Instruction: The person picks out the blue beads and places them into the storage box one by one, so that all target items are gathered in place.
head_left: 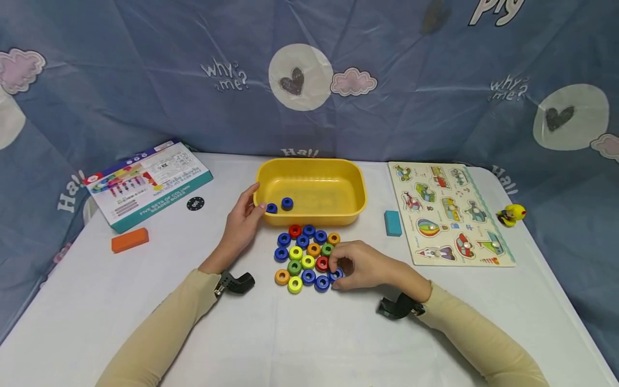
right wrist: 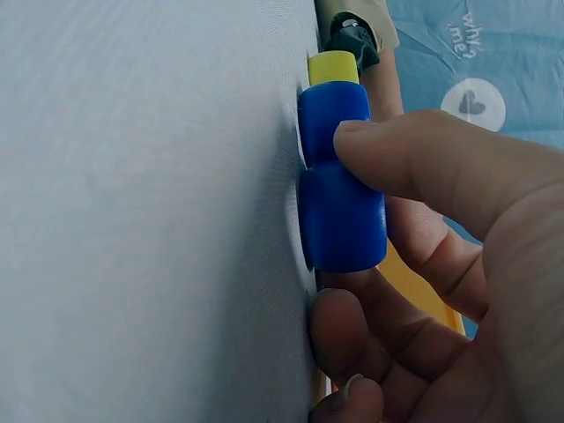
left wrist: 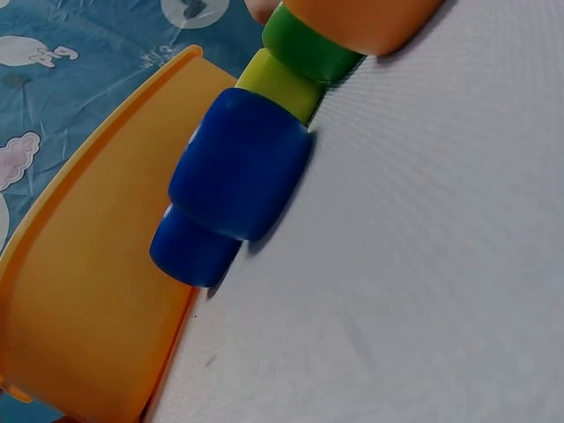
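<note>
White table under coloured beads; behind — blue printed cloth

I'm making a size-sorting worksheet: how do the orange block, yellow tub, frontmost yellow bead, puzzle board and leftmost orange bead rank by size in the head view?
1. Puzzle board
2. Yellow tub
3. Orange block
4. Frontmost yellow bead and leftmost orange bead: look alike, so unranked

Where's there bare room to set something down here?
Bare table lies between the sleeves, this side of the beads, and between the orange block and left sleeve. It's crowded among the beads, by the yellow tray and right hand.
</note>
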Motion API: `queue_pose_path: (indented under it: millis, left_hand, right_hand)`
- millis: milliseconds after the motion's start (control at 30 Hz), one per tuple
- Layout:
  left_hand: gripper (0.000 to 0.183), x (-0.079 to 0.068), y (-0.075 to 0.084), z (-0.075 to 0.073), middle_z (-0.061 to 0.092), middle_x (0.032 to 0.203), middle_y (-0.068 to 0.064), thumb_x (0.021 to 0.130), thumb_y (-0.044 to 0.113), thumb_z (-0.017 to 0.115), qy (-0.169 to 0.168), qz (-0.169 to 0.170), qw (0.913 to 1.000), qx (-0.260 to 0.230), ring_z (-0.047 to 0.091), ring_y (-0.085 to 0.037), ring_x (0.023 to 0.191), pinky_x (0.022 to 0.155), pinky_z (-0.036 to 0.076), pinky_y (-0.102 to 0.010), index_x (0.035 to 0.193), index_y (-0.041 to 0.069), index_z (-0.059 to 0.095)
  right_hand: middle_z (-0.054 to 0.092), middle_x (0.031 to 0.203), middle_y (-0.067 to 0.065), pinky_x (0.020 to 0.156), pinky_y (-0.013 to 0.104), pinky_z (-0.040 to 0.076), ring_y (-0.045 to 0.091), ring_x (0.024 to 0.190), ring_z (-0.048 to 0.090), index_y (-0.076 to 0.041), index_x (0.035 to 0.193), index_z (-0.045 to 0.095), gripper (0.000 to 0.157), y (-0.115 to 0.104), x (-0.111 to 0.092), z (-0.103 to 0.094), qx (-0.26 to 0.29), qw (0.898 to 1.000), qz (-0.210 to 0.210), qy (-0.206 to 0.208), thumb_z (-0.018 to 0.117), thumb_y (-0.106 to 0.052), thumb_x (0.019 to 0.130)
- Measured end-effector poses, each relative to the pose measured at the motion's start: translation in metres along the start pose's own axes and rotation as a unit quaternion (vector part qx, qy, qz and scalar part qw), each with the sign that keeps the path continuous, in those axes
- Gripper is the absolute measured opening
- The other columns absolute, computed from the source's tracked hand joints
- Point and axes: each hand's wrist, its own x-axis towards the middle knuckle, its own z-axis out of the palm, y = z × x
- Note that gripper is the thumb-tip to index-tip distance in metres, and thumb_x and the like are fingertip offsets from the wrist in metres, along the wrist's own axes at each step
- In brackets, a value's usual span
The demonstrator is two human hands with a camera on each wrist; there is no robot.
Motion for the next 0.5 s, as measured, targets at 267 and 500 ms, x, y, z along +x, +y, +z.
queue_pose_path:
  millis: [267,500]
  left_hand:
    - [0.055,0.001,0.001,-0.001,0.029,0.16,-0.004,0.102,0.028,0.048,-0.005,-0.001,1.0,-0.002,0.039,-0.027,0.141,0.114,0.039,-0.042,0.153,0.024,0.029]
    - [0.055,-0.002,0.005,-0.002,0.03,0.159,-0.006,0.102,0.025,0.048,-0.006,0.002,1.0,-0.007,0.042,-0.028,0.139,0.112,0.04,-0.043,0.153,0.021,0.029]
  right_hand:
    - [0.062,0.083,-0.008,0.062,0.02,0.049,0.006,0.07,0.054,-0.019,0.087,0.065,0.021,-0.002,0.001,-0.009,0.016,1.0,-0.002,-0.007,0.082,-0.019,0.074]
    - [0.069,0.087,0.0,0.062,0.023,0.056,0.006,0.069,0.061,-0.011,0.092,0.069,0.016,-0.021,0.018,-0.05,0.019,0.997,-0.035,0.061,0.077,-0.013,0.078]
